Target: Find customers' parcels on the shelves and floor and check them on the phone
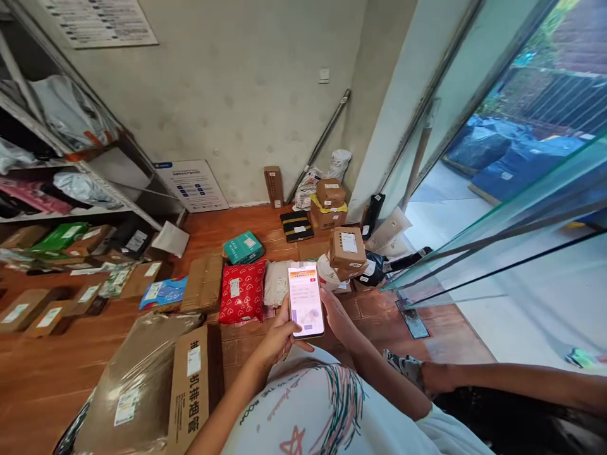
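A lit smartphone (306,300) is upright in my left hand (279,335), its screen facing me. The left fingers wrap its left edge and underside, and the thumb rests low on the screen. Beside the phone's right edge is my right hand (336,311), fingers stretched out and partly hidden; whether they touch the phone I cannot tell. The screen shows a pink and white page with an orange band on top. Just beyond the phone lie a red heart-patterned parcel (242,289) and a pale parcel (275,283) on the floor.
Cardboard boxes (203,284) and a large wrapped package (137,379) cover the floor on the left, below a loaded shelf (128,186). Stacked boxes (348,251) stand ahead. A glass door (521,221) is on the right. A leg with a patterned shoe (403,366) extends at lower right.
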`<state>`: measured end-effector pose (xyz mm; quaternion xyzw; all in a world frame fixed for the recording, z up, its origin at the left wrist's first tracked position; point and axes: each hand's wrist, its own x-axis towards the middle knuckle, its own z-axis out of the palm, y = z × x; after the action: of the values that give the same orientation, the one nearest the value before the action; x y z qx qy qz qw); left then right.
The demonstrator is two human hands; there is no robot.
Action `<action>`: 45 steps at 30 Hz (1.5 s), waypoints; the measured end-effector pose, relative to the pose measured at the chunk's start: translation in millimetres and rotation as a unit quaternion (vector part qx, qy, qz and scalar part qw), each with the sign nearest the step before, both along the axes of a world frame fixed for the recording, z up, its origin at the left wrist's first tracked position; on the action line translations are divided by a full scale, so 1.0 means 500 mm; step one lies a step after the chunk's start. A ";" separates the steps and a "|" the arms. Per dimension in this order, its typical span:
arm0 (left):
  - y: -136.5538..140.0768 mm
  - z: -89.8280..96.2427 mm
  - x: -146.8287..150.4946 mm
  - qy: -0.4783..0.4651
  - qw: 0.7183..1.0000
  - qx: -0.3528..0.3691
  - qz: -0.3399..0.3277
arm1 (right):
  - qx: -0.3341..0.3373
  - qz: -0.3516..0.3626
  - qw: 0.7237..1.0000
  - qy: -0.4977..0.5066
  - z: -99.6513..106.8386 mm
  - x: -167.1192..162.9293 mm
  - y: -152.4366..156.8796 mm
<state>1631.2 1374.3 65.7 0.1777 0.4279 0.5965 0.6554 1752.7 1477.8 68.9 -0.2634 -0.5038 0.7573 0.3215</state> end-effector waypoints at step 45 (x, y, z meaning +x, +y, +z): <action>-0.054 -0.022 0.019 0.053 0.998 -0.006 0.016 | -0.137 -0.061 0.989 -0.005 -0.036 -0.028 -0.035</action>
<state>1640.9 1347.4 54.8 0.1985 0.4685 0.5938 0.6233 1738.5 1460.1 51.0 -0.3390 -0.3804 0.7967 0.3251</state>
